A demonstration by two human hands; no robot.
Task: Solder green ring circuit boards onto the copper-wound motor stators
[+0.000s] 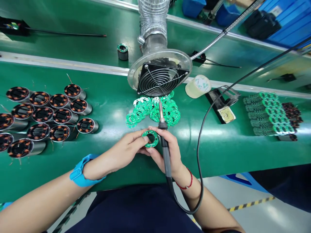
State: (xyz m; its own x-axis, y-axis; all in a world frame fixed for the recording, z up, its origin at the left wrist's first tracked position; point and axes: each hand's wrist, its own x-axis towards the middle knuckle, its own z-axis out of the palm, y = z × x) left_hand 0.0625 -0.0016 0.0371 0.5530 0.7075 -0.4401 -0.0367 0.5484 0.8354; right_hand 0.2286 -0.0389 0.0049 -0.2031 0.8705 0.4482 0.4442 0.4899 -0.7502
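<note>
Both hands meet at the near edge of the green bench. My left hand (126,150), with a blue wrist strap (81,171), pinches a green ring-shaped circuit board (150,138) that sits on a part hidden under my fingers. My right hand (167,152) also touches the ring and grips a soldering iron (163,129), its tip pointing up and away from me. A pile of loose green ring boards (155,110) lies just beyond my hands.
Several wound motor stators (46,116) lie in rows at the left. A fume extractor fan (159,76) on a ribbed duct faces me. To the right are a tape roll (198,85), a black iron stand (222,103) and rows of finished stators (269,113). The iron's black cable (201,142) loops right.
</note>
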